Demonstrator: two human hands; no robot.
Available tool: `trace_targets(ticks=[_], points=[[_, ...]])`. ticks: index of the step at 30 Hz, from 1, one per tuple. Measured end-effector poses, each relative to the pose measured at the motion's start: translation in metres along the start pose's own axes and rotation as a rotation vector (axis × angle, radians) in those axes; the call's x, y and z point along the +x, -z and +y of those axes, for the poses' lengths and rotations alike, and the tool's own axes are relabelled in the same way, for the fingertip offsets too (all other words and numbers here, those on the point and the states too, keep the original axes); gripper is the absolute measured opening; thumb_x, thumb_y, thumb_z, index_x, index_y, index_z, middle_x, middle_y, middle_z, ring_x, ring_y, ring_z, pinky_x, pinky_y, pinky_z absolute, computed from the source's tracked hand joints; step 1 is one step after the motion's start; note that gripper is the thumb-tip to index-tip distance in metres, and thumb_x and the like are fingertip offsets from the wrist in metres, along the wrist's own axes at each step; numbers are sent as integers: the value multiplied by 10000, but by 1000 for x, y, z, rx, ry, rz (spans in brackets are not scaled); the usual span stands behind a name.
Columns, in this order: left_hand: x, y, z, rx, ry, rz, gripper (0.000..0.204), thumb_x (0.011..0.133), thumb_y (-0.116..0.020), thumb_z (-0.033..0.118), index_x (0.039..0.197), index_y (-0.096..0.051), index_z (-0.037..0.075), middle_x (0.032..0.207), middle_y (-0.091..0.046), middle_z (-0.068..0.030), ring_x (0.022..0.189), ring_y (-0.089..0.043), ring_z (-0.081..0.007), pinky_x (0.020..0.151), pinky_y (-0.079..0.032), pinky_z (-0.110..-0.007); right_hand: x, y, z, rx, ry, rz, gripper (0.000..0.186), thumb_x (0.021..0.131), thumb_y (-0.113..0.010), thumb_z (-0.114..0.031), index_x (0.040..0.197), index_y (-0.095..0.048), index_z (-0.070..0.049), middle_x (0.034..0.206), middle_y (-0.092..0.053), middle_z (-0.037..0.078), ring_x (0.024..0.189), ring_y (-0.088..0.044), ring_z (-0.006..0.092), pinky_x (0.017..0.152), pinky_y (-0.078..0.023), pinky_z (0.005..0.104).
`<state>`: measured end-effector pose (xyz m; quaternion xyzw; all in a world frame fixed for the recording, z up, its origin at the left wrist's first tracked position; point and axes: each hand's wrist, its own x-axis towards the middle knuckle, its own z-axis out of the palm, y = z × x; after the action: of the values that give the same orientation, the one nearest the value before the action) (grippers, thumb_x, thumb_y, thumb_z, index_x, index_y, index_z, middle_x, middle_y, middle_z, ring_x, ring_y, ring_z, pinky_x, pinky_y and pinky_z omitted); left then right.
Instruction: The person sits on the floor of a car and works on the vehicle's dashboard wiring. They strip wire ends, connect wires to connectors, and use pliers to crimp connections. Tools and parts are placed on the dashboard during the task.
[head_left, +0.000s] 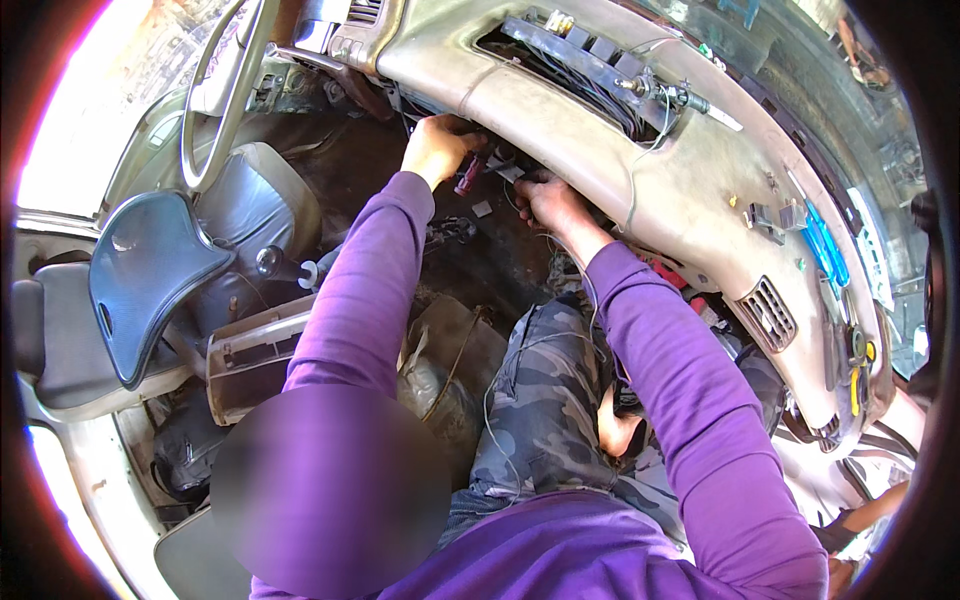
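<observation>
Under the lower edge of the beige dashboard (pixel 535 108), both my hands are reaching in. My left hand (pixel 440 150) is curled, its fingertips hidden behind the dash edge. Just below those fingertips hangs a small dark red piece (pixel 468 176); whether they grip it I cannot make out. My right hand (pixel 553 203) is a short way to the right and nearer me, thumb and fingers pinched together. Beside its fingertips is a small pale flat piece (pixel 509 172). What the right fingers hold is too small to name. A thin wire (pixel 548 236) runs down by my right wrist.
In the dash top, an opening holds wires and a metal bracket (pixel 575 50). Blue-handled tools (pixel 826 245) and pliers with yellow (pixel 856 385) lie along the right. Left are a steering wheel (pixel 188 140), a seat (pixel 75 330) and a gear lever (pixel 270 262). Another person's arm (pixel 875 508) shows lower right.
</observation>
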<state>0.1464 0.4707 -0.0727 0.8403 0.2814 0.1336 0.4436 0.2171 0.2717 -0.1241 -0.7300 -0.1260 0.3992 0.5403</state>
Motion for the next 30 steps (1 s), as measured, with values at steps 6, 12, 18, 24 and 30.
trace_targets(ticks=[6, 12, 18, 24, 30], points=[[-9, -14, 1, -151, -58, 39, 351, 820, -840, 174, 1081, -760, -47, 1017, -778, -184, 935, -740, -228, 870, -552, -317, 64, 10, 61, -277, 433, 70, 206, 959, -671, -204, 971, -680, 2, 723, -633, 48, 585, -578, 146, 537, -442, 314], [-17, -8, -9, -180, -44, 72, 331, 842, -835, 143, 1093, -747, -56, 1005, -784, -165, 903, -736, -201, 854, -554, -310, 63, -10, 50, -141, 335, 152, 200, 938, -691, -194, 948, -686, 5, 730, -638, 50, 595, -577, 153, 556, -440, 316], [-22, -9, -5, -41, -96, 109, 313, 839, -832, 141, 1088, -752, -31, 998, -789, -156, 906, -750, -186, 836, -558, -306, 60, -14, 37, -90, 348, 115, 194, 934, -694, -188, 930, -699, 6, 780, -654, 65, 639, -585, 152, 566, -446, 319], [-24, -10, -11, -69, -134, 88, 295, 838, -828, 133, 1078, -753, -21, 978, -790, -156, 883, -755, -180, 804, -563, -296, 73, -26, 38, -135, 355, 232, 206, 929, -696, -171, 964, -721, 31, 843, -693, 105, 741, -620, 180, 665, -466, 340], [-31, -15, 4, -22, -96, 111, 267, 838, -820, 130, 1064, -761, 0, 920, -790, -147, 813, -756, -180, 748, -568, -313, 75, -23, 33, -111, 335, 170, 223, 914, -710, -147, 1025, -729, 46, 902, -719, 126, 833, -647, 217, 775, -491, 364]])
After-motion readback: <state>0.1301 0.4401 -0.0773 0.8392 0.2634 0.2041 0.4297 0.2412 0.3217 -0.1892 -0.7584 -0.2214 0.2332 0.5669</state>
